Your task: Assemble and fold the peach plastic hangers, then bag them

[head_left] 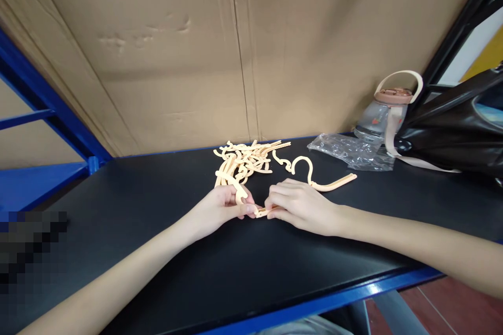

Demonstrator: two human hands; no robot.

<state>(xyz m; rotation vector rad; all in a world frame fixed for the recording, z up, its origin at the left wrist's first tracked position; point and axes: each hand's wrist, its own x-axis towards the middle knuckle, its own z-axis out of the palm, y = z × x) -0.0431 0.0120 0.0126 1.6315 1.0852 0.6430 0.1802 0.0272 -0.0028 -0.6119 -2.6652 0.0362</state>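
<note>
My left hand (226, 204) is closed on a cream plastic hanger piece (240, 191), whose curved end sticks up past the fingers. Pinched in my right hand (298, 205) is a slim cream hanger arm (261, 213); its end meets the left-hand piece between my fingertips, low over the black tabletop. Whether the two are joined I cannot tell. Just behind my right hand lies a hanger hook with one arm (333, 184). A tangled pile of loose cream hanger pieces (251, 157) rests beyond my left hand.
Crumpled clear plastic bag (349, 151) lies at the back right, by a clear bottle with a pink lid (383, 112) and strap. A black bag (444, 125) stands at the right edge. Cardboard (176, 63) walls off the back of the black table (220, 282).
</note>
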